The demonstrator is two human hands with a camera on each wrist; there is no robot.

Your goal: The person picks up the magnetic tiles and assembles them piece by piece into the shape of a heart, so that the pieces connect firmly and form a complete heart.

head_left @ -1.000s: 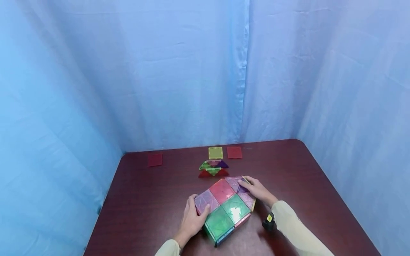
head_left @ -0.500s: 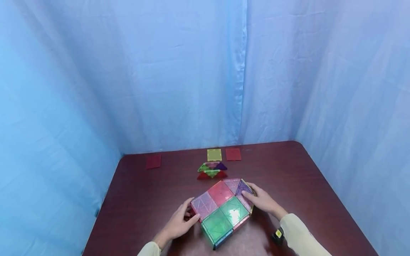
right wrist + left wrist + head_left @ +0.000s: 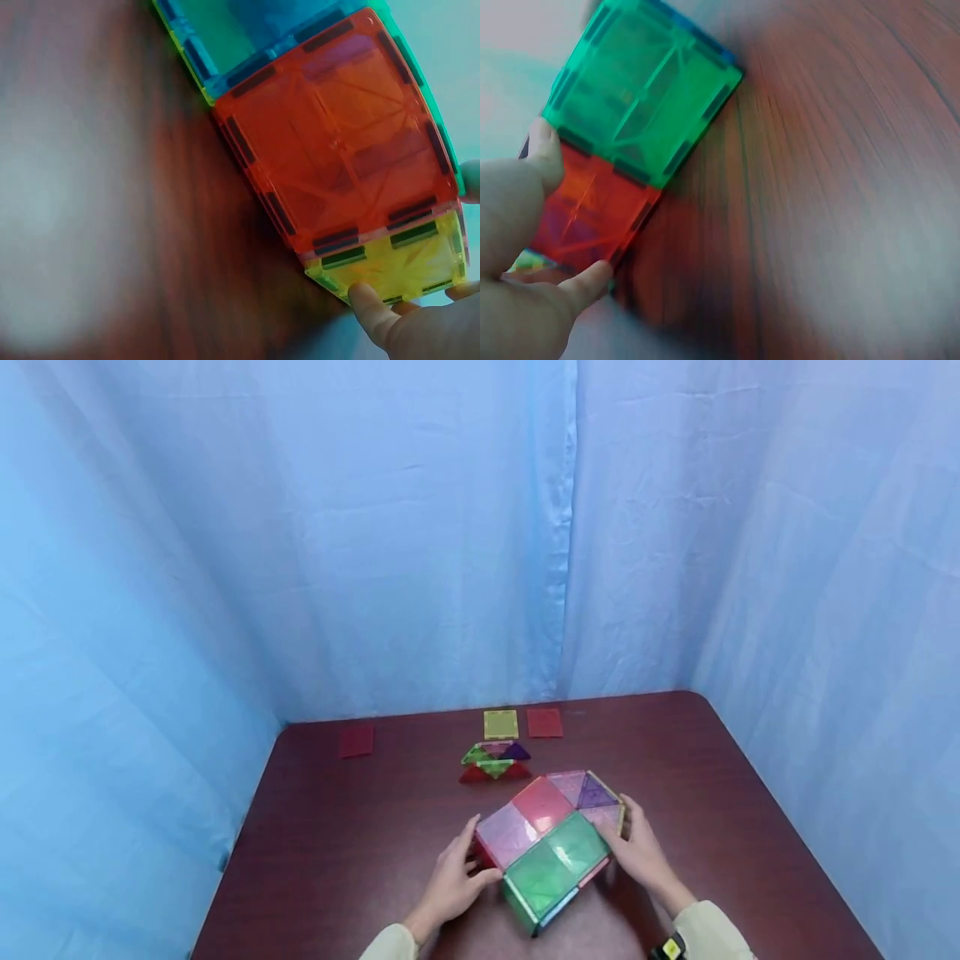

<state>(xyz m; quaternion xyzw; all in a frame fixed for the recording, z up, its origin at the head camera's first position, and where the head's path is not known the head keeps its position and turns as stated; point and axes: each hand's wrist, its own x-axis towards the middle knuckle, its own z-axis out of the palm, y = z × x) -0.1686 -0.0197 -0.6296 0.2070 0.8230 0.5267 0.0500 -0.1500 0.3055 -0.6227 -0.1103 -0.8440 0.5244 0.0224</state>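
A low box built of see-through magnetic tiles [image 3: 551, 868] lies at a slant near the table's front. Green, red and lilac squares form its top, with a purple triangle [image 3: 596, 792] at the angled right end. My left hand [image 3: 450, 883] holds the left end, thumb by the top corner. In the left wrist view a fingertip touches the bottom of a red side tile [image 3: 596, 202] beside a green one [image 3: 645, 82]. My right hand [image 3: 641, 856] grips the right end, thumb on top. One finger presses a yellow side tile [image 3: 397, 262] next to a red-orange one [image 3: 330, 135].
Behind the box stand two short rows of triangle tiles [image 3: 495, 769] in red, green and purple. Farther back lie a yellow square tile [image 3: 501, 724] and a red square tile [image 3: 544, 722]. Another red tile [image 3: 356, 741] lies at the back left. Blue curtains [image 3: 420, 527] surround the dark wooden table [image 3: 337, 835].
The box has shifted right. My left hand loosened leftward, then came back against the left end. My right thumb has slid off the purple triangle toward the green tile's near corner.
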